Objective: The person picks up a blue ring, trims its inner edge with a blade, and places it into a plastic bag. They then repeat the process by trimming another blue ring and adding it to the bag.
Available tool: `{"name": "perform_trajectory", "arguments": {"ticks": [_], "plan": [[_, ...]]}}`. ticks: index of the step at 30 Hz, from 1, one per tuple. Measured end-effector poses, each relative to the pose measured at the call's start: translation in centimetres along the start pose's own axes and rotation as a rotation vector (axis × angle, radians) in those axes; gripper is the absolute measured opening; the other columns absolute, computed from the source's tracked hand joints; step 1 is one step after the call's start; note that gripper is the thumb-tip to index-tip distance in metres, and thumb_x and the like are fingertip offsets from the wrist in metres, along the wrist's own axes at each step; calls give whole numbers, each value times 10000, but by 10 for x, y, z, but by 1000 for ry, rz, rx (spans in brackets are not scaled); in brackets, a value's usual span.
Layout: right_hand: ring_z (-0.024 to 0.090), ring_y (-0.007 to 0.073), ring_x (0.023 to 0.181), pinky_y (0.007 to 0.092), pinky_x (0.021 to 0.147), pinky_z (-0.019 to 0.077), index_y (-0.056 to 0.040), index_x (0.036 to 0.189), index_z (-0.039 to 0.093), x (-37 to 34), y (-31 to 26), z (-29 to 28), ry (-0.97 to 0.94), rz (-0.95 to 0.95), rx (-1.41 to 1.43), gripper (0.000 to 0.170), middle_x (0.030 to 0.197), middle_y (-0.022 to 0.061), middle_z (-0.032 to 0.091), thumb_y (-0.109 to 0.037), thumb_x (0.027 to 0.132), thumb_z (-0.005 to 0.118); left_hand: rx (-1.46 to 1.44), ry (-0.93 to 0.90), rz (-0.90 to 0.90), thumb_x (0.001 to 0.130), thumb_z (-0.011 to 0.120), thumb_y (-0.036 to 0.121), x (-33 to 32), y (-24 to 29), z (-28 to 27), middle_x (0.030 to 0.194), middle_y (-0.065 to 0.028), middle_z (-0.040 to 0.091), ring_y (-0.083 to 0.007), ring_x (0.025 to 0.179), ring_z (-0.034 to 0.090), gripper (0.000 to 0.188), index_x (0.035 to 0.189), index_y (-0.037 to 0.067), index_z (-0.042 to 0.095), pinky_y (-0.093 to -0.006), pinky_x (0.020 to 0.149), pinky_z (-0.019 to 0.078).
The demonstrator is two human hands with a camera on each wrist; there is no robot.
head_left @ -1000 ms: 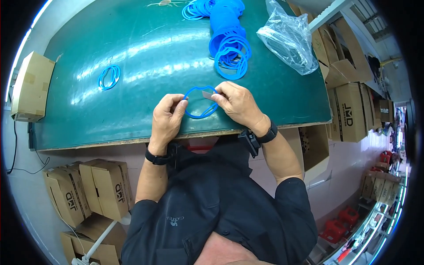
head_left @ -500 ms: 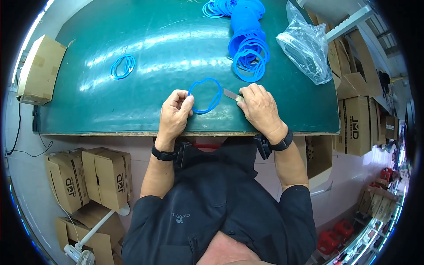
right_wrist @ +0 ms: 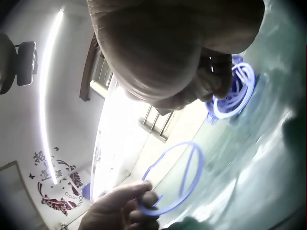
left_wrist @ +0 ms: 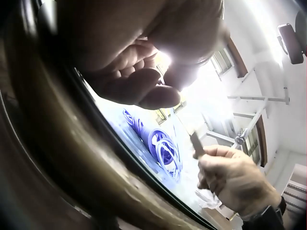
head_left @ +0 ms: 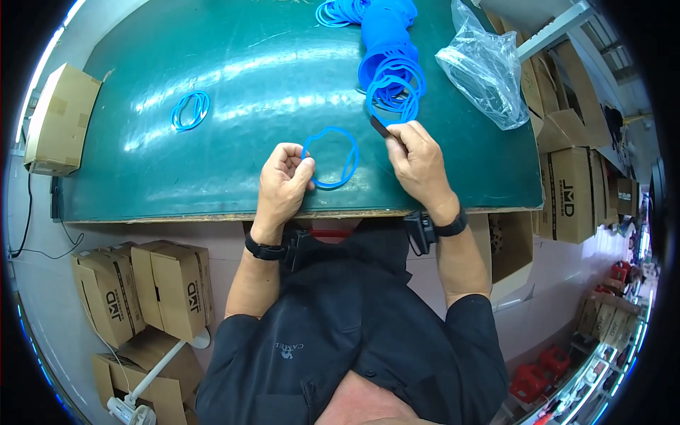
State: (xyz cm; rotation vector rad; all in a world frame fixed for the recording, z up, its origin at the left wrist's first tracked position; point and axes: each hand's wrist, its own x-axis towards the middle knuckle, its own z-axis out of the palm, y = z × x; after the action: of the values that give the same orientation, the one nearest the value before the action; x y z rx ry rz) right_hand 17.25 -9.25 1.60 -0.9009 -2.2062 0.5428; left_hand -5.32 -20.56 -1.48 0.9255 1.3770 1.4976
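The left hand (head_left: 282,183) pinches the left side of a blue ring (head_left: 357,157) between thumb and fingers, above the green table near its front edge. A thin strand crosses the ring's right part. To the right, the right hand (head_left: 423,164) grips a small flat blade (head_left: 380,127), dark in the head view, which points up and left toward the pile of blue rings (head_left: 394,92). Blade and held ring are apart. In the right wrist view the left hand (right_wrist: 117,209) holds the ring (right_wrist: 199,165) by its lower left.
A few blue rings (head_left: 190,111) lie at the left of the green table (head_left: 248,156). A clear plastic bag (head_left: 485,71) lies at the right, with cartons (head_left: 567,195) beyond. One carton (head_left: 65,120) stands at the left edge; others (head_left: 170,290) stand below.
The right hand has moved away from the ring to the right with the blade, then turned the blade upward. The left hand keeps hold of the ring. The head view has shifted.
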Motion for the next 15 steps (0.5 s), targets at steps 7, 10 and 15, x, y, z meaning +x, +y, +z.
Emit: {"name": "perform_trajectory", "arguments": {"ticks": [7, 10, 15], "plan": [[636, 330, 718, 413, 617, 511, -27, 922, 670, 9, -30, 51, 205, -84, 134, 91, 827, 136, 626, -13, 837, 697, 24, -62, -88, 1035, 595, 126, -1, 1, 26, 786, -17, 634, -51, 587, 566, 129, 1095, 12, 596, -201, 529, 473], [633, 319, 683, 406, 584, 505, -32, 908, 666, 5, -28, 57, 186, -70, 104, 90, 813, 127, 622, -7, 827, 698, 49, -65, -97, 1047, 577, 147, -3, 3, 30, 759, -15, 629, -44, 560, 556, 142, 1089, 13, 601, -197, 505, 455], [621, 306, 632, 401, 546, 497, -37, 891, 658, 4, -25, 58, 184, -84, 78, 88, 781, 115, 612, -6, 819, 697, 81, -68, -114, 1051, 570, 154, 0, 2, 31, 750, -13, 629, -37, 554, 546, 147, 1084, 16, 606, -195, 491, 438]]}}
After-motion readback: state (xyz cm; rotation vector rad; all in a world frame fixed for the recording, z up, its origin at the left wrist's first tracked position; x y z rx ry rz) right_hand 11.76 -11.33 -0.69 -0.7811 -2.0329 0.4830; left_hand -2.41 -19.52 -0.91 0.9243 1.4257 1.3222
